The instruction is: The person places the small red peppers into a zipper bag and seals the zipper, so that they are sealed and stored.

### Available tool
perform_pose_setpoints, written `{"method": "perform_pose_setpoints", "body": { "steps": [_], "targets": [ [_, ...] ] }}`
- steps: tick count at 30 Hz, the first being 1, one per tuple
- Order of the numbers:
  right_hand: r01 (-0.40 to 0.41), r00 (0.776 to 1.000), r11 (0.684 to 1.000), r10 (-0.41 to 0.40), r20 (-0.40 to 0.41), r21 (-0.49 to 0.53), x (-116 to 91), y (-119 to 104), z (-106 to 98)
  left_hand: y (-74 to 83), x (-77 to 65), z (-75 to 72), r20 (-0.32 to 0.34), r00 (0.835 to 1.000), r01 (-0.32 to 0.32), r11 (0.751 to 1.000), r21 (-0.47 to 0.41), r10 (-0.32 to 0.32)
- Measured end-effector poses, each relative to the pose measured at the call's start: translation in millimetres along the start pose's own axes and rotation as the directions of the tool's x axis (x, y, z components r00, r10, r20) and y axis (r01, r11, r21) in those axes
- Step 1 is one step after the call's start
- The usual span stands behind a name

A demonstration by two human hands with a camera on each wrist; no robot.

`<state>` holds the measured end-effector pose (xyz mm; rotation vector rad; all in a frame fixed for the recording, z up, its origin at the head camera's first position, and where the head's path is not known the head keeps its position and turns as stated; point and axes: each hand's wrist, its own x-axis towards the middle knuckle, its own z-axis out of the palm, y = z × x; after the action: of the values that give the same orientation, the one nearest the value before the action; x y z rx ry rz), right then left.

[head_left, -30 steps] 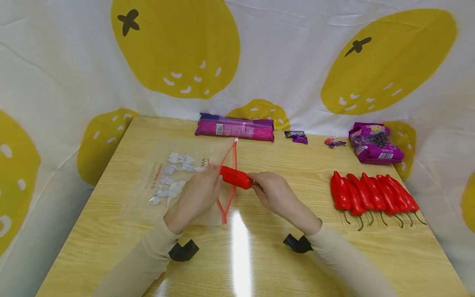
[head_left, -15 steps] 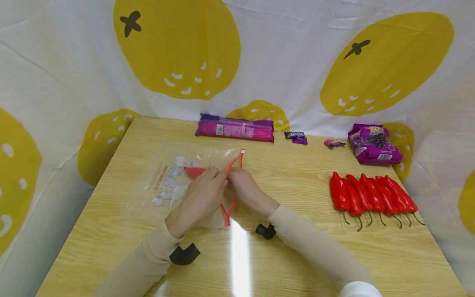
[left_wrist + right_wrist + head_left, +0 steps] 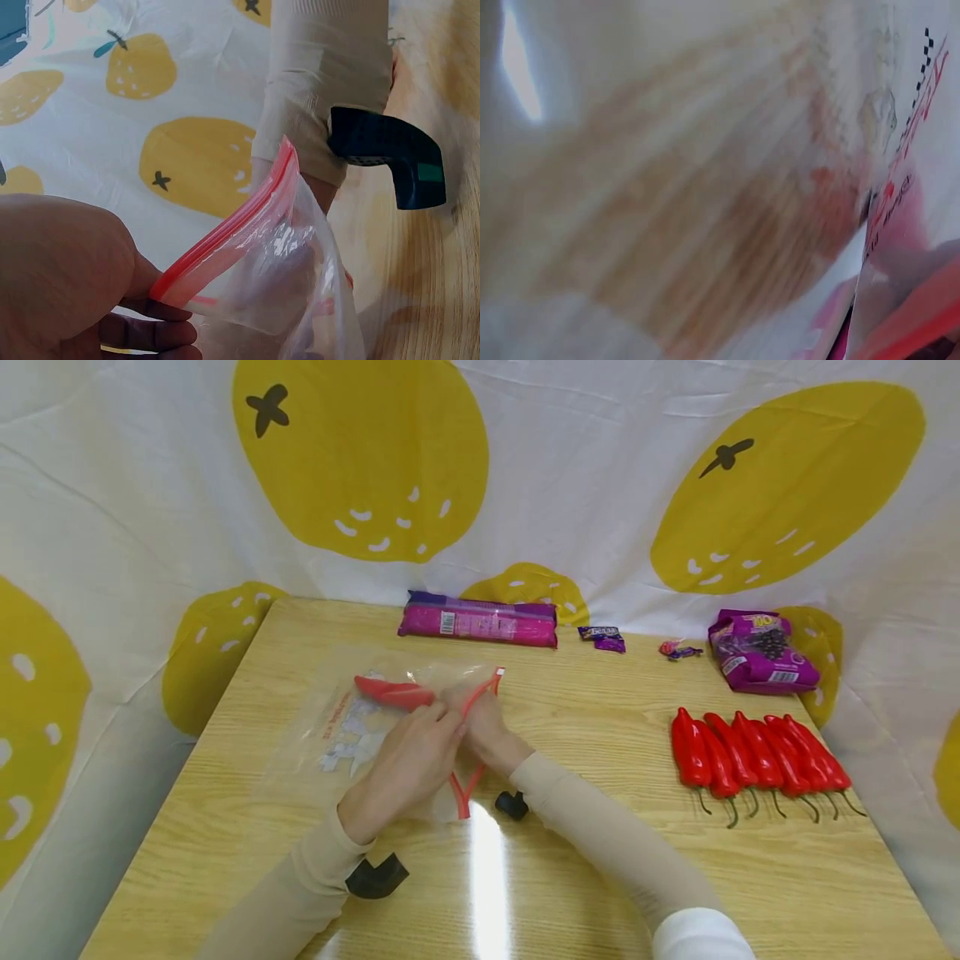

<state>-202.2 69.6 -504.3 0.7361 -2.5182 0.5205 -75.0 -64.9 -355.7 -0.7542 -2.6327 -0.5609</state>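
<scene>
A clear zip bag point(image 3: 442, 672) with a red zip edge and white printed figures lies on the table in the head view. One red pepper point(image 3: 392, 692) shows through its plastic, pointed end toward the far left. My left hand point(image 3: 408, 752) pinches the bag's edge at the mouth, as the left wrist view shows with thumb and fingers on the red zip point(image 3: 225, 232). Reaching through the mouth, my right hand point(image 3: 483, 722) is inside the bag at the pepper's stem end and appears to grip it; plastic and the left hand partly hide its fingers. The right wrist view is mostly blurred plastic.
Several red peppers point(image 3: 723, 760) lie in a row on the right. Along the back are a long purple packet point(image 3: 480, 620), small wrapped sweets point(image 3: 602, 637), another wrapped sweet point(image 3: 680, 650) and a purple bag point(image 3: 763, 652). A patterned curtain point(image 3: 570, 460) hangs behind the table.
My right hand has moved left into the bag, taking the pepper from the mouth to deep inside. My left hand stays at the bag's mouth, which has shifted slightly right.
</scene>
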Motion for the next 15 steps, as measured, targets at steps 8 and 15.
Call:
{"method": "perform_pose_setpoints", "body": {
  "steps": [8,15],
  "targets": [
    [0.049,0.998,0.974,-0.040,0.043,-0.222,-4.7,35.0,48.3,0.5,-0.1,0.3,-0.027,0.999,0.033,0.997,-0.065,-0.035],
    [0.102,0.987,0.966,-0.069,0.144,-0.238,1.0,-51.7,-91.2,-0.3,-0.8,-2.7,0.027,0.974,0.225,0.964,-0.146,-0.223]
  ]
}}
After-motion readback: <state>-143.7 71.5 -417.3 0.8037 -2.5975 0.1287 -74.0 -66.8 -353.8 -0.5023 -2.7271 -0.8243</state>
